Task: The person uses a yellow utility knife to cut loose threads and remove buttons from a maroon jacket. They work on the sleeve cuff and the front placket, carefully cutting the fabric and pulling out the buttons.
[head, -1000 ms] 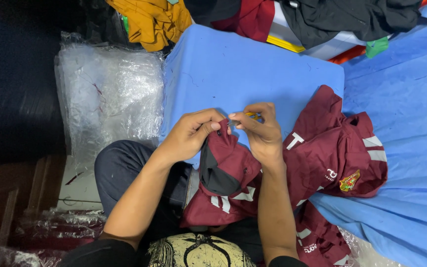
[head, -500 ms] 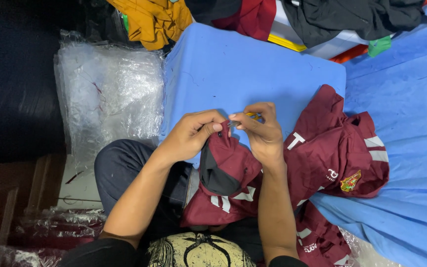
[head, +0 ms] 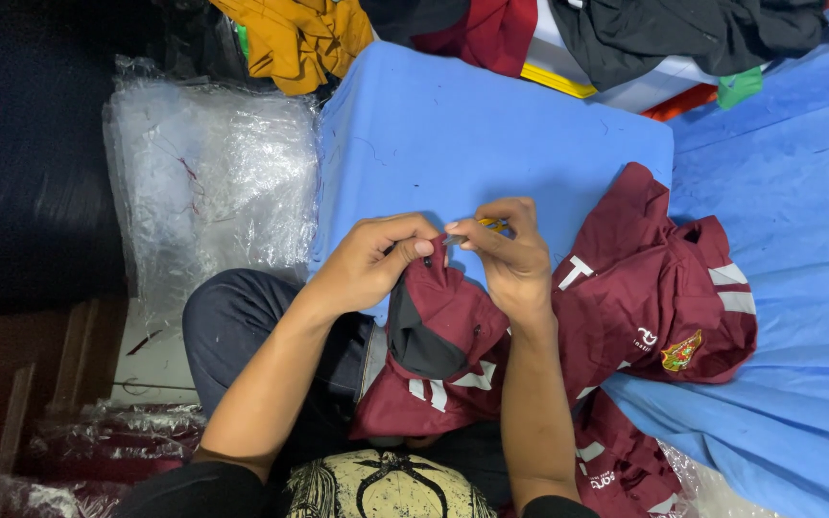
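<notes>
Nothing's shifted: our left hand (head: 368, 264) pinches the maroon shirt (head: 443, 336) fold, right hand (head: 510, 259) fingers clamp a small yellow-handled cutter (head: 487, 225), tip pointing left at that fold.

Both hands (head: 448, 254) raised — fingertips pinched together (forearms converging).

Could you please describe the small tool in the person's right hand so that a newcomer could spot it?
Start at the blue cloth-covered table, then drop to the two hands meeting at its near edge. The right hand pinches a small yellow-handled tool above the maroon garment, the only yellow thing there.
</notes>
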